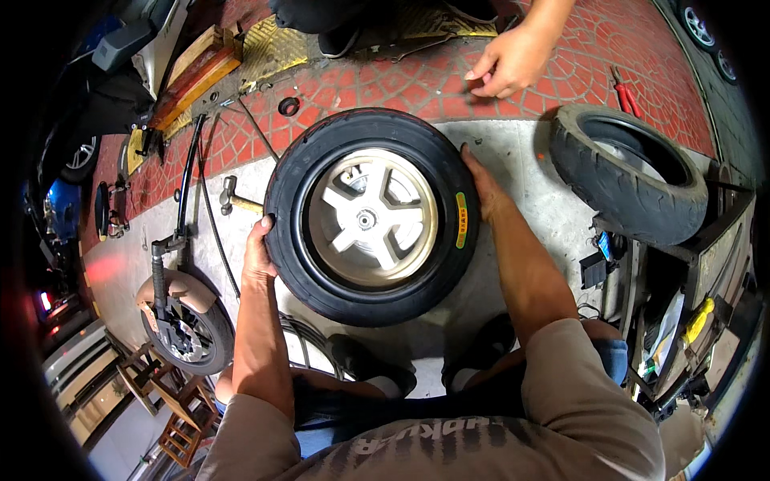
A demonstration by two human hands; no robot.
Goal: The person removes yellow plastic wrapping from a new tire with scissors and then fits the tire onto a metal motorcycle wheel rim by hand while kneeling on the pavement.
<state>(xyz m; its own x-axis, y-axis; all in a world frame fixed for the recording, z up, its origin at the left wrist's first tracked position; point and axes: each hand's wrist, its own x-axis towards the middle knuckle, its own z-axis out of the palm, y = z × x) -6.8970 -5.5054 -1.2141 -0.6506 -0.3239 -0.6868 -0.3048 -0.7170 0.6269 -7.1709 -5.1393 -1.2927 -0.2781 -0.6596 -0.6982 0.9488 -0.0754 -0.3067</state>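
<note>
Between my hands is a black scooter tyre (293,272) around a pale cast wheel rim (365,218) with several spokes. A yellow and green label sits on the tyre's right sidewall. My left hand (259,250) is wrapped round the tyre's left edge, thumb on top. Along the right edge my right hand (480,183) presses its palm and fingers against the tread, most fingers hidden below. A hammer (233,197) with a wooden handle lies just left of the tyre, its handle end next to my left hand.
A co-worker's hand (513,60) hangs beyond the tyre. A worn tyre (634,180) lies at right, near red-handled pliers (624,94) and a cluttered metal rack (682,321). A front fork with its wheel (188,325) stands left. A wooden block (196,76) is far left.
</note>
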